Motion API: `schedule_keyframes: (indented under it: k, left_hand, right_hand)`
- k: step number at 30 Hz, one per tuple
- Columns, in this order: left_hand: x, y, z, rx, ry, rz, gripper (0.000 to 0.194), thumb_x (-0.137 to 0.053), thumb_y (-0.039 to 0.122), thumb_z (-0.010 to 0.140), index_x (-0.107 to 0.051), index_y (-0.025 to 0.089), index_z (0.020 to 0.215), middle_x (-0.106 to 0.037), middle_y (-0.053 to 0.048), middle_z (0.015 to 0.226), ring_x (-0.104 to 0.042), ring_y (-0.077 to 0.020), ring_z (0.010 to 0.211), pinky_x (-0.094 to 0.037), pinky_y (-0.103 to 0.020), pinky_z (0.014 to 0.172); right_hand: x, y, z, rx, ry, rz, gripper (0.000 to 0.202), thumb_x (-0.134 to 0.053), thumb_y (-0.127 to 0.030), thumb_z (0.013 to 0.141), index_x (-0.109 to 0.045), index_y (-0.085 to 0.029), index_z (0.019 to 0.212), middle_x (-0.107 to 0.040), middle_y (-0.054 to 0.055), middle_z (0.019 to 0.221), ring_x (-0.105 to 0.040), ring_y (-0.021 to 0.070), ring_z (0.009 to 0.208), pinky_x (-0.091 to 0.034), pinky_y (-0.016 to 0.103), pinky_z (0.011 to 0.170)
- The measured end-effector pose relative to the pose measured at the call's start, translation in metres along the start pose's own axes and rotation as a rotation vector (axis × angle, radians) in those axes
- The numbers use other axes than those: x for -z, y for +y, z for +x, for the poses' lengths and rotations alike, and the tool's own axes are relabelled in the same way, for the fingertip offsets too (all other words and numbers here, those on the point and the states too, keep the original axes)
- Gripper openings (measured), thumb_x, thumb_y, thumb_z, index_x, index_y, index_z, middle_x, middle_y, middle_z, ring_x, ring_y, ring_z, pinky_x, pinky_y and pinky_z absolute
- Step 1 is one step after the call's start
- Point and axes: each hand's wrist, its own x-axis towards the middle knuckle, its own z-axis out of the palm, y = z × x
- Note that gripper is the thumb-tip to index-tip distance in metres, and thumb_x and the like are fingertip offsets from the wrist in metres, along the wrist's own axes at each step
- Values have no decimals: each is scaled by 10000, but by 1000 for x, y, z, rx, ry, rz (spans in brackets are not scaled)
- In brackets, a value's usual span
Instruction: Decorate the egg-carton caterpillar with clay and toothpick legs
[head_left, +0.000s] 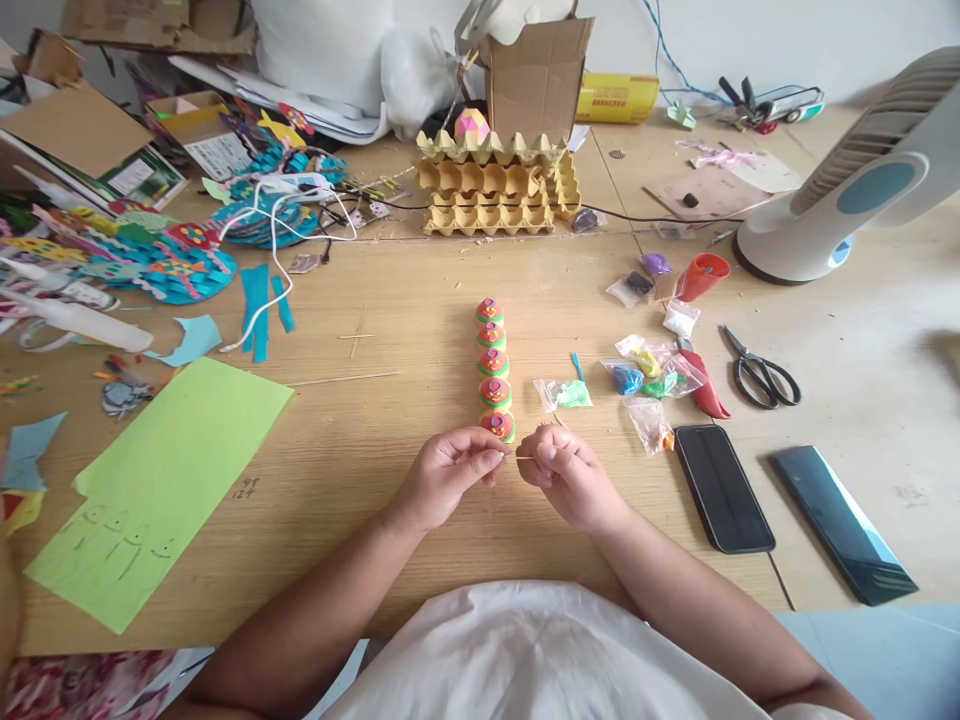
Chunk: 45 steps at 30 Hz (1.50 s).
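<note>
Right hand [566,470]: we're pinching a stick [523,458] | left hand [454,475]: pinching a pale bit [502,455] | stick: pointing between hands, near the row [493,363] | risk: working this close, we could be knocking the row

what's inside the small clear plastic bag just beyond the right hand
A lump of pale green material shows through the small clear plastic bag. The lump's underside is hidden; anything beneath it cannot be seen.

On my feed I can read nothing for certain: handwritten figures [245,488] on the table [420,290], red print [619,98] on the roll [591,100], a box [166,112] label [219,153], all too small.
</note>
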Motion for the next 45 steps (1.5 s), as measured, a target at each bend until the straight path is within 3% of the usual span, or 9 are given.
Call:
schedule_keyframes:
  k: [8,21,31,45]
  left_hand:
    - [-6,7,0,44,-8,-65,266,-775,413,864,-799,158,934,-671,-39,739,-588,-116,655,-477,-233,591]
    - [-11,14,1,140,92,-187,308,-840,431,757,-779,137,825,-686,-56,721,-604,-132,663,-488,-216,539]
    - [-7,6,0,61,-20,-123,210,-807,359,834,-782,161,899,-674,-28,731,-599,-114,653,-477,-231,593]
    - [-2,0,0,20,-71,-66,187,-763,352,893,-792,179,956,-672,-21,757,-607,-107,679,-492,-218,622]
  right_hand:
    - [-1,-1,-1,3,9,-11,442,-714,-484,892,-483,-216,627,-350,-66,532,-286,116,532,-224,295,570]
    - [-1,-2,0,-7,29,-7,456,-730,-486,876,-464,-216,621,-336,-73,537,-274,109,524,-213,289,562]
    - [-2,-1,-1,20,5,-18,445,-720,-483,897,-488,-213,630,-375,-64,545,-302,116,545,-226,298,577]
    - [0,2,0,39,-36,-8,416,-693,-445,932,-497,-209,651,-387,-65,559,-307,114,549,-234,294,574]
